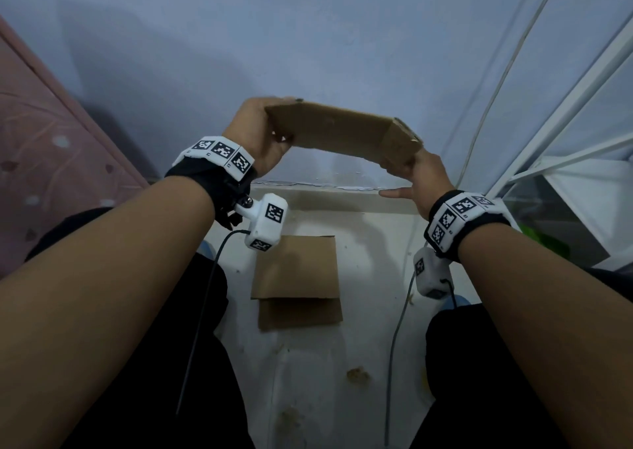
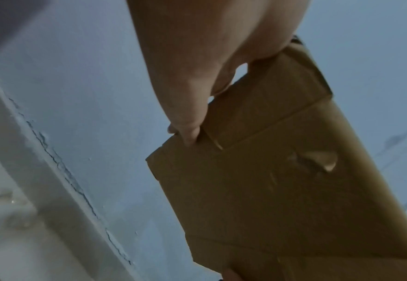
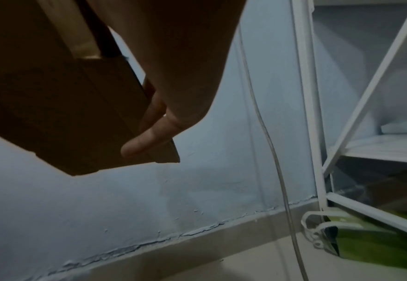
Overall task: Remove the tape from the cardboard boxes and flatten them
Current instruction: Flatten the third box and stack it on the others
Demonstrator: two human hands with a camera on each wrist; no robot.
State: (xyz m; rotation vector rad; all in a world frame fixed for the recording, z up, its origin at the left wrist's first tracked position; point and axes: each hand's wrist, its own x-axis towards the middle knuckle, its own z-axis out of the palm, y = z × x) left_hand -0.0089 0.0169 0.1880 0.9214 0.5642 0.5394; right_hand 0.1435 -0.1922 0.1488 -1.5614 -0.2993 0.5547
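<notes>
Behind everything is a pale blue wall (image 1: 342, 37), with a pink bed (image 1: 51, 123) to your left and a white wire rack (image 1: 565, 123) to your right. Below is the light floor (image 1: 325, 380), where one flattened box (image 1: 296, 280) already lies between your knees. That one looks done.

You hold a second cardboard box (image 1: 342, 131) up in front of the wall. Your left hand (image 1: 260, 136) grips its left end, thumb on top. Your right hand (image 1: 416, 174) pinches its right end from below, one finger pointing free. This box looks nearly collapsed, so pressing it flat and laying it down seems to remain.

Only the left wrist view shows the box's underside, with a small shiny scrap (image 2: 322, 159), possibly leftover tape. Only the right wrist view shows your fingers (image 3: 149, 140) on the folded end flap.
</notes>
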